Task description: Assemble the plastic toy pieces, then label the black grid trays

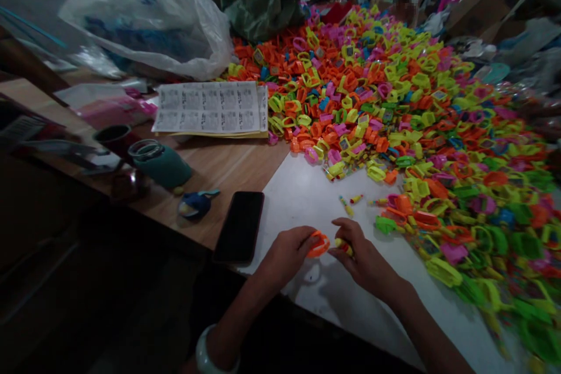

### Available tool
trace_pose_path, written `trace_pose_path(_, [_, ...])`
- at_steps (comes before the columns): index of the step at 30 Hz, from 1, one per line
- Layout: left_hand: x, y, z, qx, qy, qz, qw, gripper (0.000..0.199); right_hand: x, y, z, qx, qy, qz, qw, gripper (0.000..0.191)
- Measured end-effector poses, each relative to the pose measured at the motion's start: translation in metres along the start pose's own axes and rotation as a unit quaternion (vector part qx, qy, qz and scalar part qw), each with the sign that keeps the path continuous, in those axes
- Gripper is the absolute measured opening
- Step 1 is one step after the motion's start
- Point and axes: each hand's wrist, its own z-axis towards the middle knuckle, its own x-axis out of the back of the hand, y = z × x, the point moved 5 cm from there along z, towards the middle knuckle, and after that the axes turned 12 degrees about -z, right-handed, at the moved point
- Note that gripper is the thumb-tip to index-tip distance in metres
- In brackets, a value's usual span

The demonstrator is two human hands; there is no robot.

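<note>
My left hand (287,252) pinches an orange plastic toy watch (318,244), its loop facing my other hand. A short distance to the right, my right hand (360,254) has its fingers closed on a small yellow-and-red tube (343,246); part of it is hidden by the fingers. The two pieces are close together but look apart, both held just above the white tabletop (302,198). Beyond my hands lie a couple of similar small tubes (346,205). A green toy watch (385,224) rests to the right of them, at the edge of the pile.
A large heap of colourful toy watches (350,99) covers the back and right. On the left are a dark phone (240,227), a teal jar (162,163), a blue object (193,205), printed sheets (210,108) and a clear plastic bag (175,29).
</note>
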Motion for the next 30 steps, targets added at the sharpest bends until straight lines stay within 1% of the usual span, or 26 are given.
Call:
trace_pose_path(1, [-0.002, -0.001, -0.004, 0.007, -0.001, 0.002, 1.0, 0.034, 0.001, 0.003, -0.007, -0.031, 0.017, 0.034, 0.999, 0.036])
trace_pose_path(3, [-0.007, -0.001, -0.01, 0.005, 0.004, 0.01, 1.0, 0.034, 0.001, 0.005, -0.018, -0.054, 0.043, 0.057, 0.996, 0.024])
trace_pose_path(4, [-0.008, 0.0, -0.013, -0.001, 0.008, 0.019, 1.0, 0.034, 0.0, 0.005, -0.022, -0.052, 0.046, 0.056, 0.996, 0.019])
trace_pose_path(6, [-0.011, 0.003, -0.018, -0.021, 0.019, 0.041, 0.999, 0.032, -0.003, 0.003, -0.027, -0.035, 0.049, 0.049, 0.997, 0.017])
trace_pose_path(10, [-0.015, 0.011, -0.024, -0.057, 0.036, 0.084, 0.994, 0.032, -0.003, 0.001, -0.03, -0.002, 0.076, 0.028, 0.997, 0.019])
trace_pose_path(13, [-0.017, 0.013, -0.025, -0.066, 0.036, 0.104, 0.992, 0.031, -0.003, 0.001, -0.03, 0.01, 0.086, 0.019, 0.996, 0.021])
trace_pose_path(17, [-0.018, 0.013, -0.026, -0.057, 0.026, 0.11, 0.992, 0.03, -0.002, 0.0, -0.031, 0.026, 0.115, -0.005, 0.993, 0.031])
trace_pose_path(19, [-0.019, 0.013, -0.026, -0.051, 0.022, 0.106, 0.993, 0.03, -0.002, -0.001, -0.031, 0.029, 0.123, -0.012, 0.992, 0.033])
trace_pose_path(23, [-0.02, 0.008, -0.025, -0.038, 0.017, 0.099, 0.994, 0.029, -0.001, -0.002, -0.029, 0.037, 0.116, -0.021, 0.992, 0.029])
trace_pose_path(26, [-0.021, 0.003, -0.024, -0.023, 0.011, 0.092, 0.995, 0.029, -0.003, -0.003, -0.029, 0.055, 0.106, -0.026, 0.992, 0.031])
trace_pose_path(30, [-0.022, -0.005, -0.021, 0.029, 0.002, 0.075, 0.997, 0.03, -0.008, -0.005, -0.031, 0.091, 0.097, -0.037, 0.99, 0.029])
